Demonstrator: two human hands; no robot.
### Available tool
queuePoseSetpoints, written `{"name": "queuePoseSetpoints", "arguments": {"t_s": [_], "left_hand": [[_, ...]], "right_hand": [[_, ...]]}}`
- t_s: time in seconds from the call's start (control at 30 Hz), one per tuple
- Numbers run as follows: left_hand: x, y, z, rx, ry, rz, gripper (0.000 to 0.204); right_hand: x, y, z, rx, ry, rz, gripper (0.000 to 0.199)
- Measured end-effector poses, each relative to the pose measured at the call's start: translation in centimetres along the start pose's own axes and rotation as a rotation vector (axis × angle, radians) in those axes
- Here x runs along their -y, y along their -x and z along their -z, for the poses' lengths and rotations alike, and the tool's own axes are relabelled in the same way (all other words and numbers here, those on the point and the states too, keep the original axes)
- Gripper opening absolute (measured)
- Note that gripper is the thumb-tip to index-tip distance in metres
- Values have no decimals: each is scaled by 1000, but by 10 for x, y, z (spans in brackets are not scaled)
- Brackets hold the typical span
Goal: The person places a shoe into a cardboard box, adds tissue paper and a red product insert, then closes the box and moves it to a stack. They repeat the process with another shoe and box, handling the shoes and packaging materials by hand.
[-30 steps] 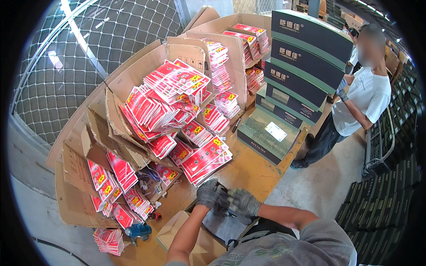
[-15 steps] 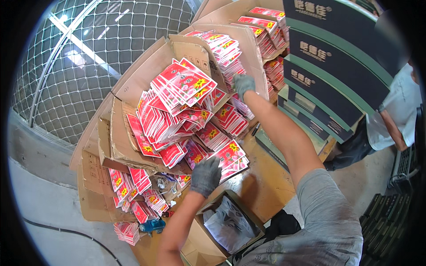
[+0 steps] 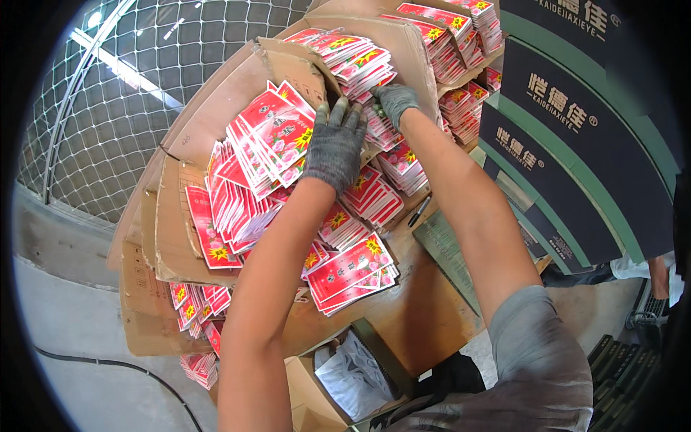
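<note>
Two gloved hands: left hand (image 3: 333, 147) fingers spread flat on red packets (image 3: 270, 137); right hand (image 3: 394, 103) pinching a crowded stack (image 3: 360, 68) between cardboard box (image 3: 237, 79) walls.

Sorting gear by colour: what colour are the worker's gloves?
Dark grey knit on both the left hand and right hand; head view.

Dark green-trimmed cartons (image 3: 576, 144) stand beside a wire mesh fence (image 3: 129, 93) and a black pen (image 3: 419, 211).

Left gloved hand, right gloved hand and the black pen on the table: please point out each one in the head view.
left gloved hand (image 3: 335, 147), head view, back of the glove.
right gloved hand (image 3: 394, 101), head view, back of the glove.
black pen (image 3: 419, 212), head view, middle of the barrel.
</note>
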State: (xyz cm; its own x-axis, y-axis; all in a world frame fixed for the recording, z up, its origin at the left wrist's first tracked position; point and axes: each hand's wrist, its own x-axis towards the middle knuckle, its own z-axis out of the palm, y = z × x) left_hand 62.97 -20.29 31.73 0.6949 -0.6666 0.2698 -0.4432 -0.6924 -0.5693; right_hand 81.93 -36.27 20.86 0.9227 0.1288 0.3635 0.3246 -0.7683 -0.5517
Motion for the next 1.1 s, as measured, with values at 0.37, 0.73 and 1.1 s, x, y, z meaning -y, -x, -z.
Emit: {"name": "queuePoseSetpoints", "arguments": {"t_s": [0.37, 0.73, 1.1], "left_hand": [[34, -32, -34, 130, -110, -24, 92], [26, -39, -37, 133, -83, 16, 76], [-19, 5, -21, -215, 411, 330, 48]], "right_hand": [[74, 105, 34, -231, -1194, -509, 16], [92, 129, 86, -373, -1075, -609, 28], [77, 382, 99, -531, -1523, -572, 39]]}}
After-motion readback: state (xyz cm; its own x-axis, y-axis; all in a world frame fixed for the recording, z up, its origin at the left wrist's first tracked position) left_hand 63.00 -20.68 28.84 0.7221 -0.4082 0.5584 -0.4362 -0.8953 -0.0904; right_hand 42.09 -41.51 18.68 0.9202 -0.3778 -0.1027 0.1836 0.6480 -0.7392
